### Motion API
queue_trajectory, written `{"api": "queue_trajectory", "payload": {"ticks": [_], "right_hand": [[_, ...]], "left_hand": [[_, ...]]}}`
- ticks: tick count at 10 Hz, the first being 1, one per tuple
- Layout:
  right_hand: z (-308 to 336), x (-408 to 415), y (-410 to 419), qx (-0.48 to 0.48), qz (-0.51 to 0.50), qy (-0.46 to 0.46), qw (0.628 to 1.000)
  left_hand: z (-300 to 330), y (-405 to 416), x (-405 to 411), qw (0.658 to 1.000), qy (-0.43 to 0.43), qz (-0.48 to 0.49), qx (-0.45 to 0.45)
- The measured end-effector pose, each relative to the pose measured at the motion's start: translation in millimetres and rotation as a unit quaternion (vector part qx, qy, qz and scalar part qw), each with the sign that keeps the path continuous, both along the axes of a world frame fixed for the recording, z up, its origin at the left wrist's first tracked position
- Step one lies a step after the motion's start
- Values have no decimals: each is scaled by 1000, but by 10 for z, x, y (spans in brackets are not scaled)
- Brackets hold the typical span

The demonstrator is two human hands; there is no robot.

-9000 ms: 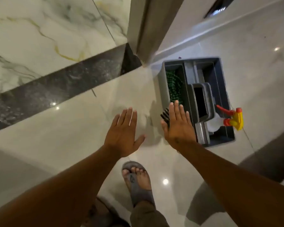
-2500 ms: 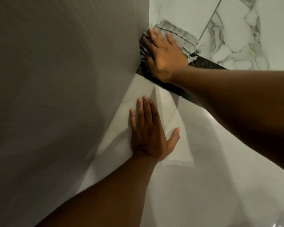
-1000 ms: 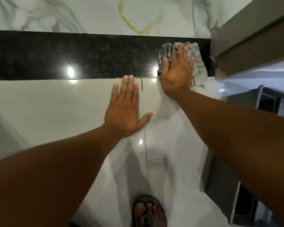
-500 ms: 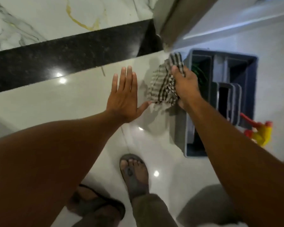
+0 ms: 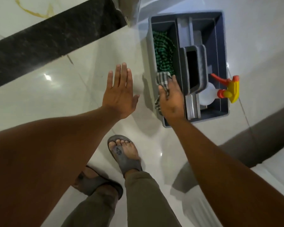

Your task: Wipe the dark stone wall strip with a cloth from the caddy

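The dark stone wall strip runs from lower left to upper centre. A grey plastic caddy stands on the pale floor at the right. My right hand is over the caddy's left compartment, shut on a grey checked cloth that bunches above and beside my fingers. A green patterned cloth lies deeper in that same compartment. My left hand hovers flat with fingers spread, left of the caddy, holding nothing.
A spray bottle with a yellow and red trigger head lies in the caddy's right side. A door frame post meets the strip's end. My sandalled feet stand on the glossy floor below the hands.
My right hand carried the checked cloth off the dark strip and down into the caddy's left compartment. The view tilted from the wall to the floor. My left hand stayed open.
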State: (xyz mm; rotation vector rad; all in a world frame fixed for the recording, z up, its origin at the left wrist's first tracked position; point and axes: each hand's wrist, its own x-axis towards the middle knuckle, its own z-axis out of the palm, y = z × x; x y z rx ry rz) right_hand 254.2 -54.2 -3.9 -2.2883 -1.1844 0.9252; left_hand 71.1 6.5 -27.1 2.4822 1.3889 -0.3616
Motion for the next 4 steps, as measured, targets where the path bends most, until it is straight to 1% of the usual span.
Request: {"api": "queue_trajectory", "payload": {"ticks": [1, 2, 3, 4], "right_hand": [[-164, -261, -80, 16, 91, -59, 994], [-324, -309, -203, -15, 120, -137, 983], [-340, -308, -106, -49, 128, -166, 977], [-224, -253, -170, -75, 143, -136, 977]], "left_hand": [[-37, -22, -83, 1000, 4, 4, 2], [-92, -43, -175, 1000, 9, 15, 10], [14, 9, -262, 999, 20, 30, 13], [220, 86, -327, 997, 9, 64, 30]]}}
